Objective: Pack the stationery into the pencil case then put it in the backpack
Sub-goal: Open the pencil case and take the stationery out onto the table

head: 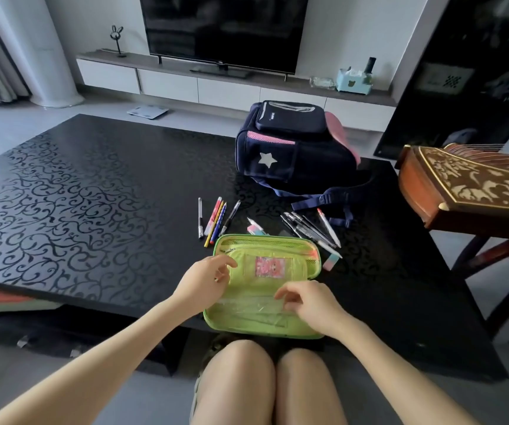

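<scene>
Pencil case (262, 286) is green and lies unzipped and flat at the near edge of the desk (93, 194), just in front of the knees. The far half has a mesh pocket, the near half a clear plastic sleeve.

Left hand (204, 283) rests at the case's left edge, fingers (227, 262) loosely apart and gripping nothing. Right hand (311, 305) is over the clear sleeve with fingers curled. I cannot tell whether they pinch the plastic or only hover.

Loose stationery lies just beyond the case:
- a fan of pens and pencils (214, 220) at far left
- a second pen cluster (311, 230) at far right
- one eraser (256, 230) at the far rim, another eraser (330, 261) off the right corner

Backpack (293, 145) is farther back, on its side, and looks closed.

Handling, as a judgement:
- Pens are light, stiff and likely to roll — take each bundle across its middle, several at once.
- Erasers are soft and grippy, so a simple pinch should do.
- The case has a semi-rigid shell and floppy inner flaps. Steady one edge while loading, then carry it by the zipped spine.
</scene>
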`<control>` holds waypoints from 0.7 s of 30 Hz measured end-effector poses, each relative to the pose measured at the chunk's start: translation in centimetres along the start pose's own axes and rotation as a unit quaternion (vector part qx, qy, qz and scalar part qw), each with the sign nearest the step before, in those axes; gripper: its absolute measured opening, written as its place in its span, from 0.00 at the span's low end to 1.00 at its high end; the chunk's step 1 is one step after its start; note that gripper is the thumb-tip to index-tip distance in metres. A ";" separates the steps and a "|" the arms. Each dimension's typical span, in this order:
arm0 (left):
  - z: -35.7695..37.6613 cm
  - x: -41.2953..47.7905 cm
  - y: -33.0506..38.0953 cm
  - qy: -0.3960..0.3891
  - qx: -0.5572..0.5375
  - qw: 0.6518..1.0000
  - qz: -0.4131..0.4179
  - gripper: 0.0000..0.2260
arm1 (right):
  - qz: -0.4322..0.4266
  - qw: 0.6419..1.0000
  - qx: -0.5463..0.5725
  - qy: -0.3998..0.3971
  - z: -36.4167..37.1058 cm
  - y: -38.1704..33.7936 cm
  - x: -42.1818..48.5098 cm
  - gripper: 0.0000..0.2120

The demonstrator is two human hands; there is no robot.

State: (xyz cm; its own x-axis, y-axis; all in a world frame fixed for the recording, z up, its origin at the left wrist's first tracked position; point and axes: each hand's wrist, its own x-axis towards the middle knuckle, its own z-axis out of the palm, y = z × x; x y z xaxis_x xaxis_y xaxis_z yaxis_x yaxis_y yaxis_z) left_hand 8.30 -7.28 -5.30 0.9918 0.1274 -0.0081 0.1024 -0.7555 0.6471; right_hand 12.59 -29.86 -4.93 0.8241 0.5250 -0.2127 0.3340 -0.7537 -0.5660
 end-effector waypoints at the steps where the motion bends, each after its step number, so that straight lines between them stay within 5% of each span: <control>1: 0.3 0.1 0.1 -0.018 0.009 1.000 0.007 0.14 | 0.003 1.000 0.016 -0.011 0.2 -0.1 0.2 0.12; 6: 1.2 0.1 -0.5 -0.075 0.094 0.991 0.055 0.14 | 0.011 0.996 0.028 -0.089 0.7 0.2 1.0 0.17; 15: 1.1 1.0 -0.9 -0.047 0.057 0.996 0.045 0.11 | -0.083 0.989 -0.106 -0.057 1.5 0.9 1.6 0.13; 18: 1.0 1.5 -1.2 -0.033 0.048 0.997 0.045 0.11 | -0.129 0.986 -0.101 0.011 -0.1 1.3 1.5 0.11; 21: 0.7 2.8 -1.4 0.031 0.086 0.994 0.058 0.08 | -0.068 0.983 -0.034 0.166 -2.6 2.2 2.6 0.09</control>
State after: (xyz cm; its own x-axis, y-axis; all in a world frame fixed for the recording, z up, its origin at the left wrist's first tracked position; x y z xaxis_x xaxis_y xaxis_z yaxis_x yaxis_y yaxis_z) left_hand 11.02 -6.35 -6.73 0.9916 0.0694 0.1095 0.0053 -0.8657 0.5005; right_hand 16.69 -31.18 -4.63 0.8699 0.4732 0.1396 0.4721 -0.7166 -0.5134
